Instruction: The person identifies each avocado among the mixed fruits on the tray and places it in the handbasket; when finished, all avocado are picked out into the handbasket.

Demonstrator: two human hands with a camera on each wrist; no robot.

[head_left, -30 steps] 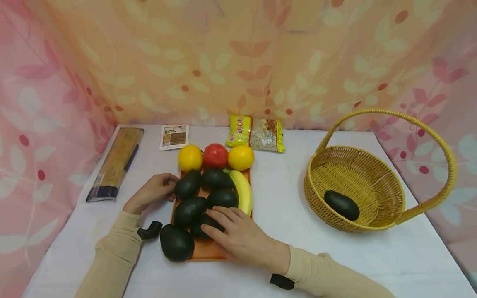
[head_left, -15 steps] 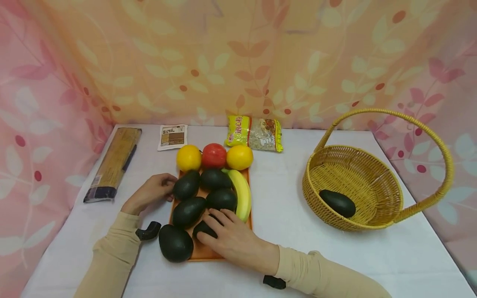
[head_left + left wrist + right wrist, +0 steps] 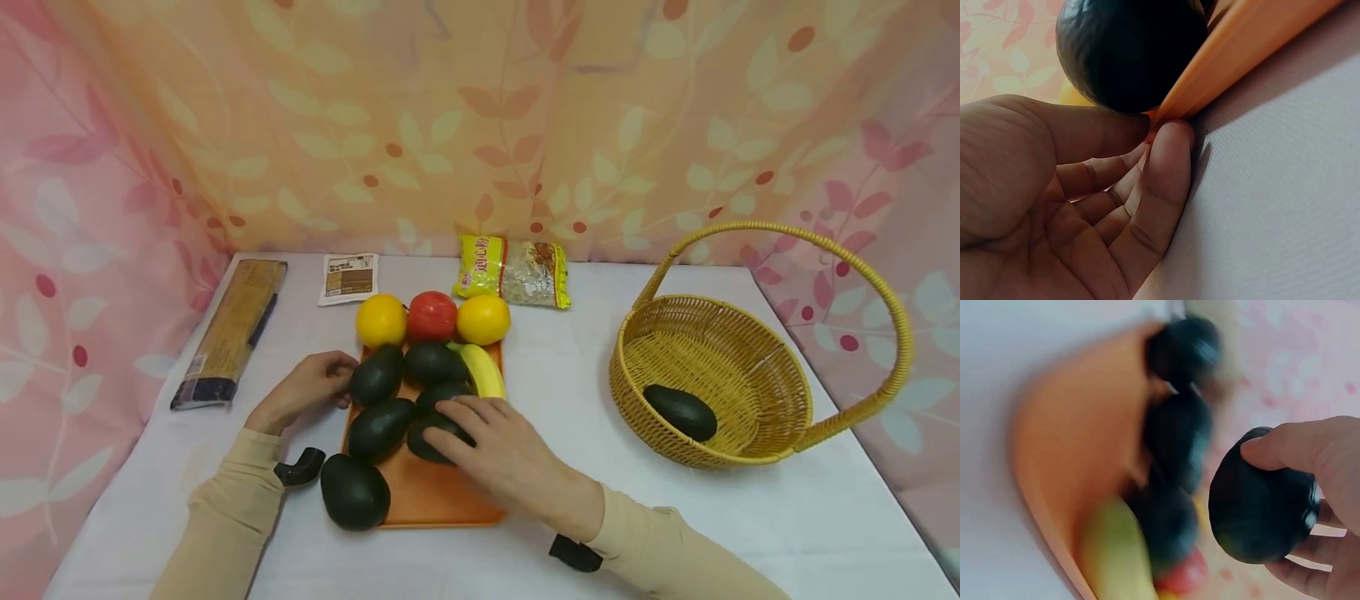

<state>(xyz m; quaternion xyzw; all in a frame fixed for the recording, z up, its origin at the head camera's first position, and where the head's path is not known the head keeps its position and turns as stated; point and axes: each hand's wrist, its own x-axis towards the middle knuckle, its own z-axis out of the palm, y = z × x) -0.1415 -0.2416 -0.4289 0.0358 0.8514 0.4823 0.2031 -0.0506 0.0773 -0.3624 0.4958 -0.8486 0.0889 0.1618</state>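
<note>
A floral curtain (image 3: pixel 420 125) in pink and orange backs a table (image 3: pixel 570 375) spread with white cloth. On the table's right stands a woven basket (image 3: pixel 772 400) with a tall arched handle; left of it, well apart, lies an orange tray (image 3: pixel 442 500). A long brown packet (image 3: pixel 232 325) lies flat at the far left.

The right hand (image 3: pixel 517 462) curls thumb and fingers around an avocado (image 3: pixel 1260 500), holding it clear of the tray and over it. The left hand (image 3: pixel 311 385), beside the tray's left side, pinches the rim between thumb and fingers. Behind the tray lies a yellow bag (image 3: pixel 513 271) with a clear window. A banana (image 3: pixel 483 371) lies along the tray's right side.

Four avocados (image 3: pixel 381 429) cluster on the tray; a fifth dark avocado (image 3: pixel 355 492) overlaps its near-left corner, and another avocado (image 3: pixel 681 412) lies inside the basket. Beyond sits a white-bordered sachet (image 3: pixel 349 278). Two yellow fruits (image 3: pixel 483 320) flank a red fruit (image 3: pixel 431 317) at the tray's far end.
</note>
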